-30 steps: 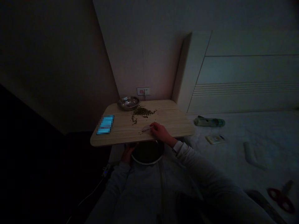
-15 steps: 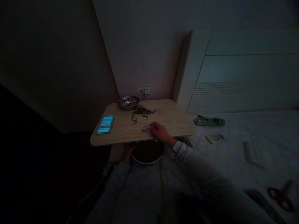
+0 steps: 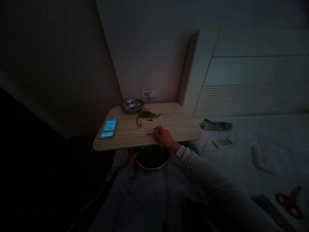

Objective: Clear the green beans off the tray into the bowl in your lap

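Note:
My right hand [image 3: 164, 137] is closed on a small clear piece, perhaps a plastic lid or scraper [image 3: 151, 131], held low over the front of the wooden table [image 3: 173, 124]. A few dark grains lie beside it. Farther back, small green beans or seeds [image 3: 146, 114] are spread in a loose heap. Below the table's front edge, my left hand [image 3: 131, 159] grips the left rim of a round metal bowl [image 3: 151, 168], whose inside is dark. Some of the left fingers are hidden by the bowl and table.
A shiny metal bowl [image 3: 132, 106] stands at the table's back left, with a lit phone [image 3: 109, 129] nearer the front. On the white bedding at right lie a green bottle-like pack [image 3: 216, 125], another phone [image 3: 222, 143] and red-handled scissors [image 3: 289, 204]. A wall socket [image 3: 147, 93] is behind.
My right hand has shifted very slightly left with the clear piece. The grains, both bowls and my left hand look the same.

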`<action>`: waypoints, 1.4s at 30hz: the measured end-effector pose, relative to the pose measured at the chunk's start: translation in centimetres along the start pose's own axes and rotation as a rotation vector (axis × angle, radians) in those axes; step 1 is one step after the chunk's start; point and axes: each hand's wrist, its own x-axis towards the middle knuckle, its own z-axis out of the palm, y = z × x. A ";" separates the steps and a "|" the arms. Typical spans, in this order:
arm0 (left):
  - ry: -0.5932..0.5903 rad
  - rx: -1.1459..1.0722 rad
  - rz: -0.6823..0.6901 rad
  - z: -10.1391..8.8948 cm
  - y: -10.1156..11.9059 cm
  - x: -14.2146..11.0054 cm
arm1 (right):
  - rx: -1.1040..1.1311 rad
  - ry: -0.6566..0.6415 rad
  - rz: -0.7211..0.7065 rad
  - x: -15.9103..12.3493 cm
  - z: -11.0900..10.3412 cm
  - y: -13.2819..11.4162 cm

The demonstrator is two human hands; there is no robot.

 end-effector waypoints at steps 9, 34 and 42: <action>-0.027 -0.011 0.022 0.2 -0.3 -0.3 | -0.016 0.026 0.012 -0.3 0.2 -0.4; 0.042 0.041 0.036 1.1 1.5 -1.3 | -0.230 -0.050 0.037 -1.1 0.7 -1.8; 0.087 0.049 0.009 1.3 1.7 -1.4 | -0.270 -0.075 -0.012 -0.5 0.4 -1.9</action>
